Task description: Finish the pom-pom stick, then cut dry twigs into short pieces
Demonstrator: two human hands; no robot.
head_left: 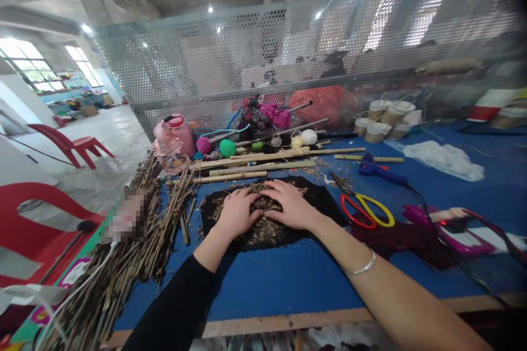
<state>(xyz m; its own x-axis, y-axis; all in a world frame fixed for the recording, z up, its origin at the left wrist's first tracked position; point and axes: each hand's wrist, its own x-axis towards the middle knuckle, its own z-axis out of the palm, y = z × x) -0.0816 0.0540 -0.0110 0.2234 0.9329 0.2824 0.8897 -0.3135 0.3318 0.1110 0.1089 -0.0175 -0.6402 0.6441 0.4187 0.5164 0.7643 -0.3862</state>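
Observation:
Both my hands rest on a heap of dry brown plant scraps (263, 226) piled on a black cloth (321, 200) in the middle of the blue table (288, 279). My left hand (236, 211) lies flat on the left side of the heap with fingers stretched forward. Beside it, my right hand (290, 203) presses down on the right side, fingers spread. Neither hand grips anything that I can see. A silver bangle (362, 267) sits on my right wrist.
Red and yellow scissors (364, 209) lie right of the cloth, near a blue glue gun (381, 171). Bamboo sticks (255, 167), yarn balls (228, 147) and a pink bottle (177, 140) stand behind. A bundle of dry twigs (135, 252) covers the table's left edge. Red chairs (74, 145) stand left.

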